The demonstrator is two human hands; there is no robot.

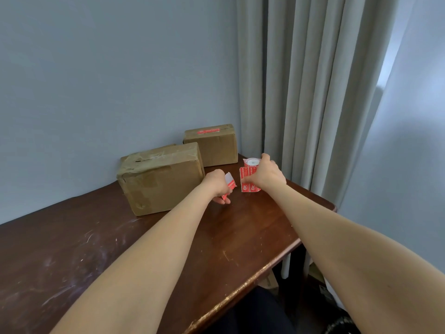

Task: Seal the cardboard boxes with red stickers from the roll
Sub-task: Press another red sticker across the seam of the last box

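Left grip [216, 182] pinches 1 red sticker [230, 184], right grip [267, 175] clasps the sticker roll [251, 162]

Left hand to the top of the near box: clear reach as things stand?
Probably yes. The left hand, pinching a red sticker, sits just beside the near box with nothing between them. The right hand and sticker roll are off to the other side.

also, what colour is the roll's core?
White core; the stickers round it are red with pale print. Shows best in the head view.
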